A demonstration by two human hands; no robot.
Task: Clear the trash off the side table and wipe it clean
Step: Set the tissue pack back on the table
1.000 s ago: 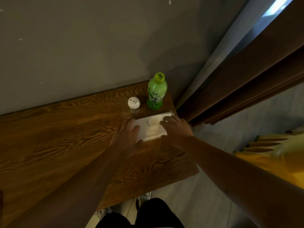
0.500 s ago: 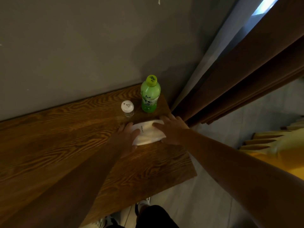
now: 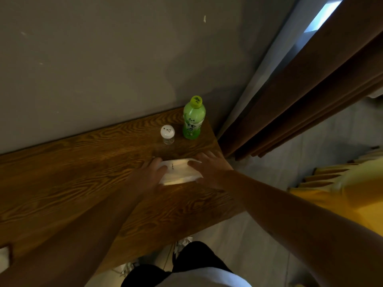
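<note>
A white tissue pack (image 3: 179,172) lies flat on the wooden side table (image 3: 83,168), near its right end. My left hand (image 3: 148,175) rests against the pack's left side, thumb on its top. My right hand (image 3: 209,167) covers the pack's right end, fingers spread toward the table's far corner. Both hands hold the pack between them. Behind it stand a green tea bottle (image 3: 193,119) with a yellow-green cap and a small clear shaker (image 3: 167,134) with a white perforated lid.
A grey wall (image 3: 103,59) runs along the table's back edge. Brown curtains (image 3: 300,96) hang just right of the table corner. A yellow object (image 3: 342,187) sits low at the right. My legs and shoes show below the table's front edge.
My two hands stay on the tissue pack, and the pack has shifted slightly toward the table's front, away from the bottle and shaker. The camera view has tilted a little.
</note>
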